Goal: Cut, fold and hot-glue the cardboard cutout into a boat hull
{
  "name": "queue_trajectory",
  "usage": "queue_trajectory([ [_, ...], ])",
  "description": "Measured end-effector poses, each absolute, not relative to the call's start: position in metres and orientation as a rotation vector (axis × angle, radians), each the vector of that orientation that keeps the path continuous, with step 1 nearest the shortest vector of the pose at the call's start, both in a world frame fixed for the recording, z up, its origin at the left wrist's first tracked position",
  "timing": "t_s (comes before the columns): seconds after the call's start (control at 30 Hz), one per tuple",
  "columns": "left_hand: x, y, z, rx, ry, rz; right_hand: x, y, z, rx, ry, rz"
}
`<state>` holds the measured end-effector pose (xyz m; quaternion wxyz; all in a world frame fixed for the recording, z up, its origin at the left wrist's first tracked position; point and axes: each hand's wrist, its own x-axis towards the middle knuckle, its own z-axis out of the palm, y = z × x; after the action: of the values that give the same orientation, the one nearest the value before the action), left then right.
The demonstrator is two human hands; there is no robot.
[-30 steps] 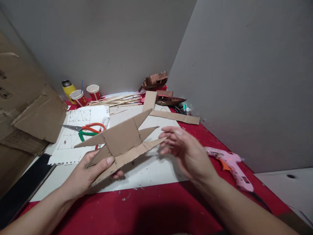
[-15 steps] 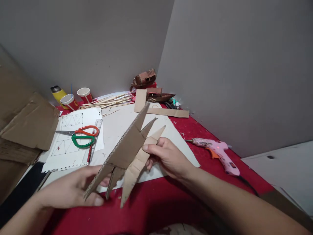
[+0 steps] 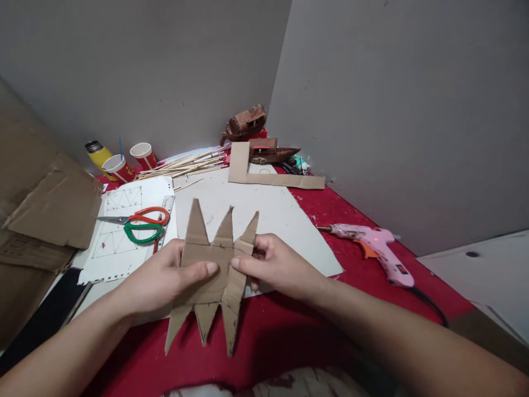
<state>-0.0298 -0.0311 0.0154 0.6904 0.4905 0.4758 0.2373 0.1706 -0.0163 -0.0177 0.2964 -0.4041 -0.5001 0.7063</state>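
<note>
Between my hands is a brown cardboard cutout (image 3: 206, 288) with pointed triangular flaps along its top and bottom edges. It is held up above the near edge of the white board (image 3: 285, 231). My left hand (image 3: 169, 275) grips its left side, thumb lying flat on the front and fingers hidden behind. My right hand (image 3: 270, 262) pinches the right side, its thumb pressing close to a crease where a narrow strip is bent. Pencil-like marks show on the lower flaps.
On the left, orange-and-green scissors (image 3: 142, 223) lie on paper with drawn trusses (image 3: 115, 256). A pink glue gun (image 3: 380, 248) rests on the red cloth at right. Wooden sticks (image 3: 185, 165), paper cups (image 3: 142, 157), an L-shaped cardboard piece (image 3: 273, 179) and model boats (image 3: 275, 151) stand at the back.
The cutout has turned from a slanted, edge-on pose to face me more flatly. My left hand has moved up and right from the lower flaps onto its left side.
</note>
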Motion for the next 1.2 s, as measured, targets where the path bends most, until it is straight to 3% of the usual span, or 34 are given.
queue_trajectory([
  [0.5, -0.031, -0.029, 0.002, 1.153, 0.999, 0.569, 0.168, -0.013, -0.029, -1.176, -1.365, 1.885],
  [0.87, -0.012, -0.042, 0.003, 1.795, 1.318, 0.564, 0.156, -0.011, -0.037, -1.359, -1.351, 1.858],
  [1.2, -0.024, -0.029, 0.009, 1.484, 1.132, 0.488, 0.165, -0.011, -0.029, -1.281, -1.400, 1.900],
])
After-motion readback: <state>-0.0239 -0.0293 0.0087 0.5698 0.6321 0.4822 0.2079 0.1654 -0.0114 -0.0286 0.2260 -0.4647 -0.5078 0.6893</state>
